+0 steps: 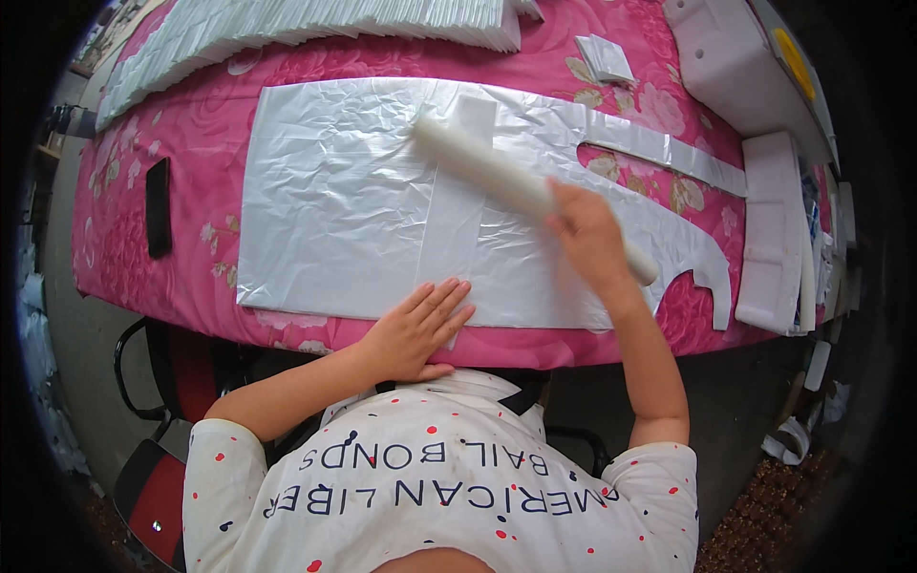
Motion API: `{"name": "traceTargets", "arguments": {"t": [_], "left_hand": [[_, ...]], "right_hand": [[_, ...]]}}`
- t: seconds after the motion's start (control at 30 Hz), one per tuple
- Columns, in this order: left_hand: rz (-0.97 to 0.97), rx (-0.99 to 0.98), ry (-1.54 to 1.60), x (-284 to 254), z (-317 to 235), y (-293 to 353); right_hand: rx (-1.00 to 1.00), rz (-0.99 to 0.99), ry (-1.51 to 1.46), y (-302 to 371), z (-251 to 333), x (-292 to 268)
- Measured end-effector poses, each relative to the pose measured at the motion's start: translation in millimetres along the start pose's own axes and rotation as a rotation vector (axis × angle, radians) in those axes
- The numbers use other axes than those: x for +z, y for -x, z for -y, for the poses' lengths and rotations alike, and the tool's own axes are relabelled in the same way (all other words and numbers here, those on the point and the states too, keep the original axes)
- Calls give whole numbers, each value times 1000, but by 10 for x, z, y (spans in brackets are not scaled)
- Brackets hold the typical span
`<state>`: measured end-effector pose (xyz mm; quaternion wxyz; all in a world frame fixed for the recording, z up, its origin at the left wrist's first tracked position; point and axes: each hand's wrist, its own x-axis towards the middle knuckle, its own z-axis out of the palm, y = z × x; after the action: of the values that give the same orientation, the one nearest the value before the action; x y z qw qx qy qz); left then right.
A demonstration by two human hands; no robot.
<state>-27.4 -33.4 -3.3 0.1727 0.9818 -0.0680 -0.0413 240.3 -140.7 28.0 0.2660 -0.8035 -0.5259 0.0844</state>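
Observation:
A large silvery-white plastic carrier bag (325,201) lies flat on the table, its two cut-out handles pointing right. Across its middle runs a paler, narrow strip (449,224) that reaches the near edge. My left hand (425,329) rests flat, fingers stretched out, on the bag's near edge at the end of that strip. A cream-white rod (487,172), slightly blurred, slants over the right half of the bag. My right hand (587,234) is wrapped round it towards its near right end. Whether the rod touches the bag, I cannot tell.
A pink flowered cloth (115,229) covers the table. At the back left stands a long row of folded white bags (315,24); a small folded stack (605,59) lies back right. A black phone (158,207) is at left, white foam blocks (769,229) at right, red-black chairs (153,497) below.

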Motion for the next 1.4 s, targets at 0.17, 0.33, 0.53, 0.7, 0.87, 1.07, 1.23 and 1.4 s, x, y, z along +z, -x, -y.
{"name": "traceTargets", "arguments": {"t": [0.17,0.33,0.53,0.7,0.87,1.07,1.23,1.4], "left_hand": [[-5,-6,18,22,-7,-2],[-36,-35,37,104,-100,-3],[-14,-48,-21,117,-188,8],[-26,-47,-70,140,-200,13],[-69,1,58,34,-152,24],[-371,43,317,137,-15,236],[-389,110,272,62,13,253],[-372,93,180,24,79,236]], "right_hand": [[6,-170,192,-38,-259,-187],[-298,149,-3,339,364,92],[-427,28,63,-21,486,345],[-417,-138,80,-818,223,478],[-331,-126,79,-1233,94,469],[-555,-63,-10,-668,305,451],[-634,319,-100,12,495,463],[-573,272,-64,181,491,419]]}}
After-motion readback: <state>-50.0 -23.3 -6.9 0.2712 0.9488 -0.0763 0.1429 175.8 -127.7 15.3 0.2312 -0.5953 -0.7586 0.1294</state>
